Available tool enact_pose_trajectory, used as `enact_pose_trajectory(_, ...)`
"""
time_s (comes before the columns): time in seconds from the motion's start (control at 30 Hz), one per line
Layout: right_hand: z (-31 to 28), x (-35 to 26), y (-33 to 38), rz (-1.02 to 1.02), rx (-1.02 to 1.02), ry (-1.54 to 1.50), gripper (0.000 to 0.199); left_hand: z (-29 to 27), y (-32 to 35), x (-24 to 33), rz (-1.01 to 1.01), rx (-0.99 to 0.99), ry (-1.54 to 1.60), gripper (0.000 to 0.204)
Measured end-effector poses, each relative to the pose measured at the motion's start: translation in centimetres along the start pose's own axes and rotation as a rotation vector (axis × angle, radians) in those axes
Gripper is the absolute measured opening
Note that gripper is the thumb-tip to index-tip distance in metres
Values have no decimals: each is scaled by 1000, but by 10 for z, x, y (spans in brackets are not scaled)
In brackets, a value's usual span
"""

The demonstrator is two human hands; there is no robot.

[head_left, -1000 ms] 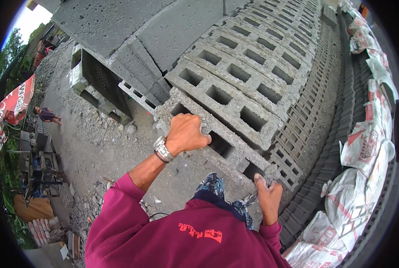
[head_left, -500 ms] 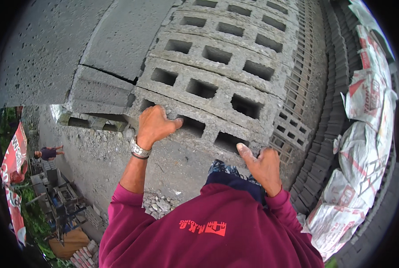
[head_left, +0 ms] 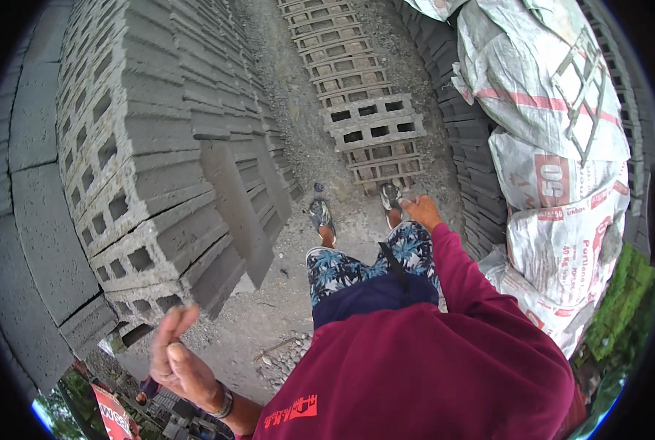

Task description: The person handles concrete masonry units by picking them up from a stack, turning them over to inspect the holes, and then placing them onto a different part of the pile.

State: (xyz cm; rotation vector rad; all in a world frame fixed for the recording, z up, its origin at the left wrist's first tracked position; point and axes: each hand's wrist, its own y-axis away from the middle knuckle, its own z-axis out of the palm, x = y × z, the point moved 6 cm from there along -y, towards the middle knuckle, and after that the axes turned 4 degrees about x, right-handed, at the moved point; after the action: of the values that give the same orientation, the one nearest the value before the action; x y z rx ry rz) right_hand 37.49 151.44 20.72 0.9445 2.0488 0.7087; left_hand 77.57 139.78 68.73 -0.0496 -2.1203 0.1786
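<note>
My left hand (head_left: 181,367) is raised at the lower left with fingers stretched out and nothing in them. Just beyond its fingertips is the near lower end of a tall stack of grey hollow concrete blocks (head_left: 162,246); I cannot tell whether they touch. My right hand (head_left: 422,211) hangs low beside my patterned shorts, fingers loosely extended and holding nothing visible. Ahead of my shoes, two hollow blocks (head_left: 377,123) lie side by side on a row of flat, ladder-like block pieces (head_left: 342,62).
Grey stacked blocks (head_left: 474,169) line the right side, with white and red cement sacks (head_left: 554,176) beside them. A gravel path (head_left: 269,81) runs between the stacks. Small stones (head_left: 287,363) lie near my left forearm. Another person (head_left: 148,390) is partly visible at the lower left.
Both hands have come off the hollow blocks at the stack's end. My view has turned right, bringing the path and my feet into sight; the stack now stands at the left.
</note>
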Motion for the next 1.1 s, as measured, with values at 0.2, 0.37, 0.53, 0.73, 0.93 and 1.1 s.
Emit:
enact_pose_trajectory(0.2,-19,140,-158,262,164,-49,64,305,19,-164,-324,-617,-142,36)
enact_pose_trajectory(0.37,-25,119,-281,218,190,-149,85,449,15,-402,-488,-684,-390,57)
enact_pose_trajectory(0.53,-18,100,-390,130,177,-116,88,560,-29,-540,-541,-548,-606,92)
enact_pose_trajectory(0.73,11,106,-442,173,109,-84,71,615,-46,-618,-738,-414,-551,67)
enact_pose_trajectory(0.93,-4,125,-422,84,285,-71,46,621,-20,-603,-663,-275,-495,43)
enact_pose_trajectory(1.1,6,135,-307,93,287,-50,43,527,66,-569,-667,-217,-479,27)
